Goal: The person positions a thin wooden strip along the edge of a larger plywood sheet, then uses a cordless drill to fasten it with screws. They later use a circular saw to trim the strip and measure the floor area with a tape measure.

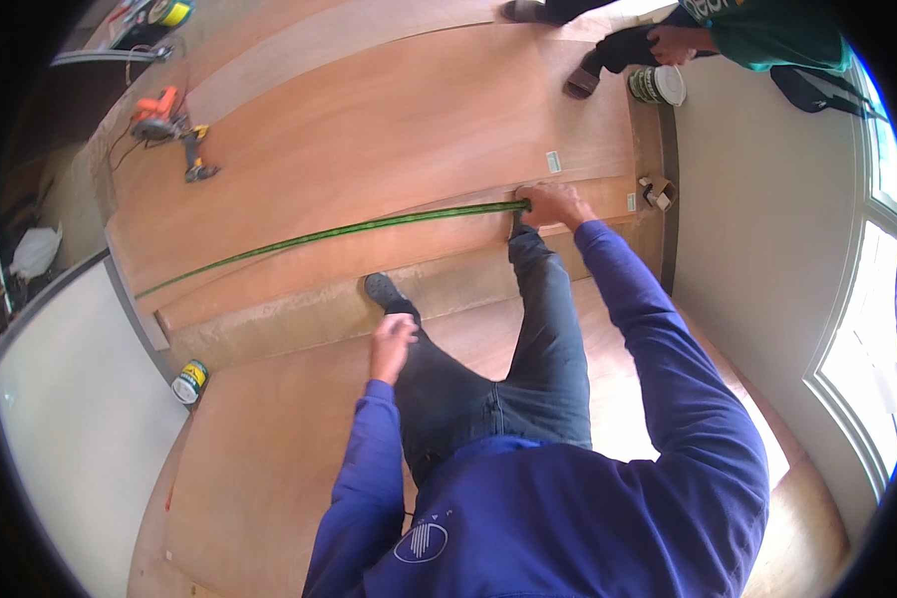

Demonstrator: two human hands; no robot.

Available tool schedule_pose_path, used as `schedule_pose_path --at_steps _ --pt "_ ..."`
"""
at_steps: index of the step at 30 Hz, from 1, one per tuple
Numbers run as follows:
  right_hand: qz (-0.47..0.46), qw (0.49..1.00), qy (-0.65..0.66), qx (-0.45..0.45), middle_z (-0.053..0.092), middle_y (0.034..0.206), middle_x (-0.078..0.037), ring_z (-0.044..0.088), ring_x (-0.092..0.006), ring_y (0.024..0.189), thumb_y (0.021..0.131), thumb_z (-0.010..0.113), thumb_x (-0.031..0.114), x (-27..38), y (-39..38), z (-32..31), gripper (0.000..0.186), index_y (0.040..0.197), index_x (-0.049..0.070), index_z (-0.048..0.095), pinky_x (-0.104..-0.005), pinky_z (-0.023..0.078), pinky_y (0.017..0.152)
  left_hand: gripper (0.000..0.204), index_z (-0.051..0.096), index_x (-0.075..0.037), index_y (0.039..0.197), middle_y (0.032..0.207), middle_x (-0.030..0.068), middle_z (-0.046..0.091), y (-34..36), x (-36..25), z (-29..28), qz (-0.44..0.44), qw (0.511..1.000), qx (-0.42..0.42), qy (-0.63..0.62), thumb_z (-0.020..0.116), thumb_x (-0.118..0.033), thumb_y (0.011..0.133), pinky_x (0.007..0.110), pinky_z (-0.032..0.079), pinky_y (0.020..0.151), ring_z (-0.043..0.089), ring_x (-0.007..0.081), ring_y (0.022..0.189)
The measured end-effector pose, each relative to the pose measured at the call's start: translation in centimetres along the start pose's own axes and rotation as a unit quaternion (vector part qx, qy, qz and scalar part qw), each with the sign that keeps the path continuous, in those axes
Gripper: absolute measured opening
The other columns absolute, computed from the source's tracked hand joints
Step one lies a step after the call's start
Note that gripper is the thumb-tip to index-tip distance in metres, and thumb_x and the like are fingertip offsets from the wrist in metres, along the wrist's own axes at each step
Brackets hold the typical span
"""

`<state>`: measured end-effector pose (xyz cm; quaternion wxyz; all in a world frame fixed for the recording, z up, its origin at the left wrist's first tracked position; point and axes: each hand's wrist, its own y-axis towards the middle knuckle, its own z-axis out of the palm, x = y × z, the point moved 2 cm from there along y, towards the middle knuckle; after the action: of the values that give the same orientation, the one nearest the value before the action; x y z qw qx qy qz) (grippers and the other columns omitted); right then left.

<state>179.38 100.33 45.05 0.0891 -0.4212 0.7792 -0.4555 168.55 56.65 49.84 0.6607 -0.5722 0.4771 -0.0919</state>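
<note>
My right hand [558,206] is closed around the end of a green tape measure, whose case is mostly hidden by the fingers. The measure's green blade [339,232] stretches out from it to the far left, low over the wooden sheets [369,130]. Over my left thigh hangs my left hand [393,344], its fingers curled in and slightly blurred; I cannot make out whether anything is in them. My left shoe [384,291] stands on a bare strip of floor between the sheets, and my right foot is beneath the right hand.
An orange circular saw [156,115] and a yellow-black cordless drill [197,154] lie at the far left. A tin [189,381] stands beside a white panel [90,389]. Another person's green sleeve [777,35] shows at upper right, near a white-lidded bucket [658,86] and a small cardboard box [657,192].
</note>
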Motion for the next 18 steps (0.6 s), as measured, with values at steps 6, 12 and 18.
schedule_pose_path --at_steps 6,12,18 --pt "0.006 1.0 0.001 -0.011 0.072 0.107 -0.011 0.068 -0.0345 0.109 0.074 0.071 0.028 -24.2 8.3 -2.1 0.039 0.113 0.026 0.072 -0.0504 0.054 0.09 0.023 0.072 -0.008 0.109 0.102 0.009 0.071 2.2 -9.3 29.2 0.209 0.953 0.172 0.132 0.072 -0.024 0.092 0.04 0.052 0.09 0.068 0.0261 0.098" --pt "0.024 0.998 0.05 -0.04 0.074 0.106 -0.01 0.069 -0.031 0.108 0.074 0.073 0.029 -38.5 18.6 1.6 0.036 0.11 0.027 0.075 -0.0493 0.055 0.09 0.019 0.073 -0.015 0.1 0.108 0.0027 0.064 2.6 -12.7 41.5 0.354 0.821 0.174 0.413 0.072 -0.025 0.085 0.049 0.04 0.089 0.056 0.0275 0.107" --pt "0.072 0.967 -0.048 -0.24 0.077 0.1 -0.01 0.072 -0.0296 0.103 0.085 0.065 0.036 -42.8 28.2 5.0 0.028 0.106 0.023 0.077 -0.0554 0.056 0.083 0.018 0.068 -0.014 0.098 0.107 0.0013 0.064 4.7 -13.2 43.7 0.391 0.826 0.127 0.384 0.071 -0.021 0.082 0.046 0.038 0.083 0.056 0.0251 0.102"
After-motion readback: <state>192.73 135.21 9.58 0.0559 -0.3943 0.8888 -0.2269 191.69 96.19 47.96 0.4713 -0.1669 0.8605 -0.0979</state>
